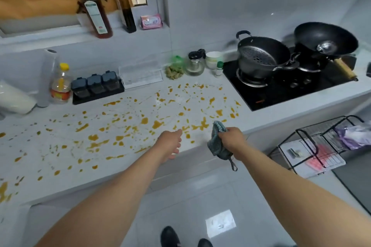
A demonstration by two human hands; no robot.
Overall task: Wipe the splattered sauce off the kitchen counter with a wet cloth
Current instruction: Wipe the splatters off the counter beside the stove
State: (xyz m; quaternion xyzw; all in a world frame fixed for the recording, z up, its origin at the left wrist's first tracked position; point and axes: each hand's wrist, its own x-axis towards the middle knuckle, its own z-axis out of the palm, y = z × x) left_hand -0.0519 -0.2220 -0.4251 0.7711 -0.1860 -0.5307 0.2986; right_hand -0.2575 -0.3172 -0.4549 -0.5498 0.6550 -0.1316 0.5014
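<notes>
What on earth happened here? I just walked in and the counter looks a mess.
A person is about to clean up. Orange sauce splatters cover most of the white counter, from the left edge up to the stove. The right hand grips a bunched grey-blue cloth at the counter's front edge, while the left hand reaches out open over the spills. Nothing looks wiped yet.

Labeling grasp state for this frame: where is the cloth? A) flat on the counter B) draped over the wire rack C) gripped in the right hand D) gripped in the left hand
C: the right hand has its fingers curled round the grey-blue cloth at the counter edge, while the left hand holds nothing.
</notes>
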